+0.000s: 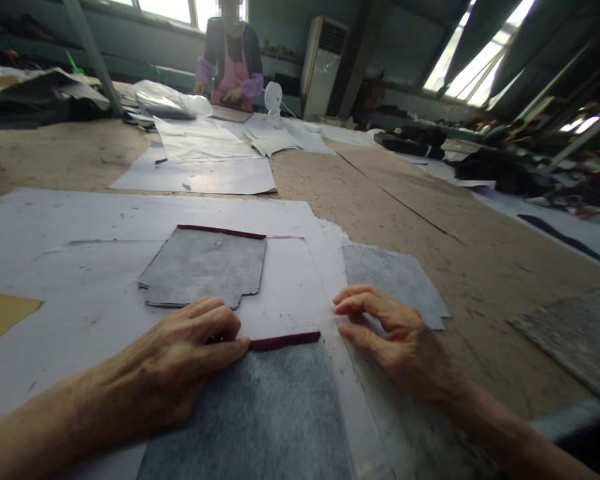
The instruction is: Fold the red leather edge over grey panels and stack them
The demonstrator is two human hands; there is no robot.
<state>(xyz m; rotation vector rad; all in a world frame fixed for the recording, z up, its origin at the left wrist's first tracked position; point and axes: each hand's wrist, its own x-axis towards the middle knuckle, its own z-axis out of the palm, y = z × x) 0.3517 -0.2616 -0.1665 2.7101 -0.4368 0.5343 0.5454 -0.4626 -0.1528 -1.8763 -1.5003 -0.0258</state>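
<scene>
My left hand (190, 357) lies on the top edge of a grey fabric piece (280, 413) nearest me. Its fingers are curled, and the thumb presses the folded dark red strip (290, 340) along that edge. Over the right side of the white sheet hovers or rests my right hand (397, 337), its thumb and fingers apart with nothing visible between them. Beyond my left hand is a second grey fabric piece (210, 263), notched at its lower right corner and with a dark red top edge. A third grey piece (390, 277) lies partly behind my right hand.
White paper sheets (80, 213) cover part of the brown worktable (320, 180). A yellow sheet (5, 313) lies at left, a grey mat (575, 333) at right. Across the table stands a person in a pink apron (233, 67), near a small white fan (273, 100).
</scene>
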